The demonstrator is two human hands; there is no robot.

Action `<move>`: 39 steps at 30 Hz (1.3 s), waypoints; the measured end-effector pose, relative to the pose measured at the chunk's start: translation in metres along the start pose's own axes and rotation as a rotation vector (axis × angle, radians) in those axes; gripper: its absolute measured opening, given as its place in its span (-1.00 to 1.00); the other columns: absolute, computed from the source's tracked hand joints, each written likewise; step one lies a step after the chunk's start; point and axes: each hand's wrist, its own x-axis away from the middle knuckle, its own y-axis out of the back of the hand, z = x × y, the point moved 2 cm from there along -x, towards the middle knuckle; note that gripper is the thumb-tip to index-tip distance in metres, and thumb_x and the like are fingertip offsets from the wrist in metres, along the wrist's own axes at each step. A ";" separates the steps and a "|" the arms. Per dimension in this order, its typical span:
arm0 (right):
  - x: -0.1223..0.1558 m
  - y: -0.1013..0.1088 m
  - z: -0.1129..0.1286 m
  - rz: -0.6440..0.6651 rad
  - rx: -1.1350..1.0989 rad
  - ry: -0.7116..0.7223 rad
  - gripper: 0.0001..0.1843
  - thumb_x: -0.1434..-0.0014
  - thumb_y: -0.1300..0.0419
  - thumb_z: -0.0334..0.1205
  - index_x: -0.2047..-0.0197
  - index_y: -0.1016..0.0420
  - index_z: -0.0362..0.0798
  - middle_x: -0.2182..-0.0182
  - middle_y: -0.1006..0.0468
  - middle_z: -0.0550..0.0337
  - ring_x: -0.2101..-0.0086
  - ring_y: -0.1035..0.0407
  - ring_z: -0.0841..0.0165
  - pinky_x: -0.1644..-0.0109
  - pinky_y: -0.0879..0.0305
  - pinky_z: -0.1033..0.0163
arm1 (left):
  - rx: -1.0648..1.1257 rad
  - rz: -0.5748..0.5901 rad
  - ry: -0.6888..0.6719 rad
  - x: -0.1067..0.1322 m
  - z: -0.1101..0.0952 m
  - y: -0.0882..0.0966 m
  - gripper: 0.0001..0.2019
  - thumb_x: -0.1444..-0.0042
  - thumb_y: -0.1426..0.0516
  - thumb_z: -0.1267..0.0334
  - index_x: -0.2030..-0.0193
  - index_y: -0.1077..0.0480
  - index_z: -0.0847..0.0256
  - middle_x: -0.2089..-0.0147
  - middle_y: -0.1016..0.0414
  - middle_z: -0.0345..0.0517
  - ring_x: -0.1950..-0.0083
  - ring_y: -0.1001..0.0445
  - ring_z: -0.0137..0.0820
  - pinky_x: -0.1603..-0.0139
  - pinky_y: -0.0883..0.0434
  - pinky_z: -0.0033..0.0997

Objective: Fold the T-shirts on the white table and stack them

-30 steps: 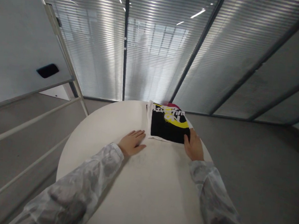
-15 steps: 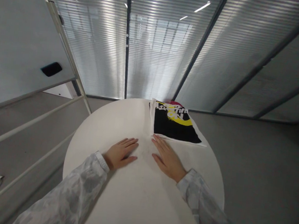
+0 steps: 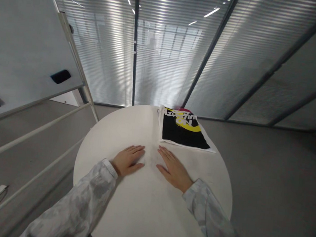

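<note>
On the white round table (image 3: 138, 212), my left hand (image 3: 127, 160) lies flat, palm down, with its thumb held apart from the fingers. My right hand (image 3: 174, 168) rests the same way across a small gap, holding nothing. Just beyond its fingertips is a folded cloth (image 3: 182, 135), black with white lettering and a yellow curved print, edged in white. It looks like a folded T-shirt. Neither hand touches it. A dark red item (image 3: 185, 110) peeks out behind its far edge; most of it is hidden.
At the left stands a whiteboard (image 3: 23, 40) on a frame with pale rails (image 3: 35, 133). A glass partition with blinds (image 3: 162, 67) rises behind the table. Grey floor (image 3: 268, 187) surrounds the table's right side.
My right hand has drawn back slightly from the folded cloth, leaving a small gap at its near edge. My left hand stays nearly where it was. The view has shifted a little.
</note>
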 end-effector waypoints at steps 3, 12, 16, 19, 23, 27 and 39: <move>0.000 -0.001 -0.002 0.005 -0.010 -0.006 -0.22 -0.59 -0.11 0.02 -0.72 0.00 0.04 -0.63 -0.14 -0.04 -0.58 -0.07 0.08 -0.64 -0.13 -0.22 | -0.001 -0.012 0.007 0.003 -0.001 0.000 -0.34 -0.52 -0.07 -0.16 -0.59 -0.28 0.12 -0.66 -0.24 0.15 -0.63 -0.29 -0.03 -0.65 -0.24 0.20; 0.008 0.003 0.001 0.015 0.029 -0.026 -0.14 -0.56 -0.13 0.07 -0.74 0.08 0.05 -0.66 -0.03 -0.02 -0.60 0.01 0.05 -0.65 -0.08 -0.24 | -0.036 0.069 0.033 0.012 -0.008 0.005 -0.13 -0.44 -0.09 -0.36 -0.68 -0.16 0.16 -0.71 -0.09 0.19 -0.70 -0.14 0.06 -0.69 -0.12 0.23; 0.014 0.004 0.001 0.009 0.061 -0.044 -0.10 -0.54 -0.16 0.11 -0.74 0.09 0.04 -0.67 0.02 -0.01 -0.61 0.03 0.04 -0.65 -0.07 -0.22 | -0.055 0.076 0.044 0.018 -0.011 0.009 -0.11 -0.44 -0.07 -0.38 -0.68 -0.15 0.20 -0.71 -0.07 0.23 -0.71 -0.11 0.05 -0.69 -0.13 0.22; 0.015 0.003 0.001 0.017 0.082 -0.052 -0.10 -0.53 -0.16 0.13 -0.73 0.06 0.02 -0.67 0.03 -0.02 -0.61 0.05 0.06 -0.66 -0.05 -0.20 | -0.061 0.057 0.036 0.019 -0.012 0.010 -0.11 -0.45 -0.06 -0.37 -0.67 -0.16 0.21 -0.71 -0.08 0.23 -0.70 -0.13 0.03 -0.69 -0.14 0.20; 0.015 0.002 0.002 0.053 0.107 -0.062 -0.11 -0.54 -0.15 0.17 -0.72 0.00 -0.02 -0.67 0.00 -0.05 -0.61 0.03 0.09 -0.67 -0.04 -0.16 | -0.062 0.042 0.030 0.017 -0.012 0.007 -0.11 -0.44 -0.06 -0.39 -0.67 -0.16 0.19 -0.70 -0.10 0.21 -0.69 -0.16 0.02 -0.68 -0.14 0.19; 0.017 0.002 0.003 0.051 0.119 -0.062 -0.11 -0.54 -0.14 0.20 -0.72 0.01 0.00 -0.67 0.02 -0.02 -0.61 0.05 0.09 -0.67 -0.01 -0.16 | -0.077 0.061 0.031 0.016 -0.012 0.004 -0.07 -0.43 -0.04 -0.43 -0.71 -0.09 0.15 -0.72 -0.06 0.18 -0.70 -0.12 0.02 -0.69 -0.11 0.18; 0.017 0.001 0.006 0.098 0.162 -0.074 -0.02 -0.51 -0.13 0.31 -0.72 0.00 -0.09 -0.67 0.04 -0.08 -0.62 0.09 0.06 -0.67 0.04 -0.18 | -0.107 0.118 0.021 0.016 -0.008 0.000 0.04 -0.40 -0.04 -0.48 -0.76 0.10 0.17 -0.76 0.12 0.18 -0.75 0.03 0.02 -0.73 0.02 0.14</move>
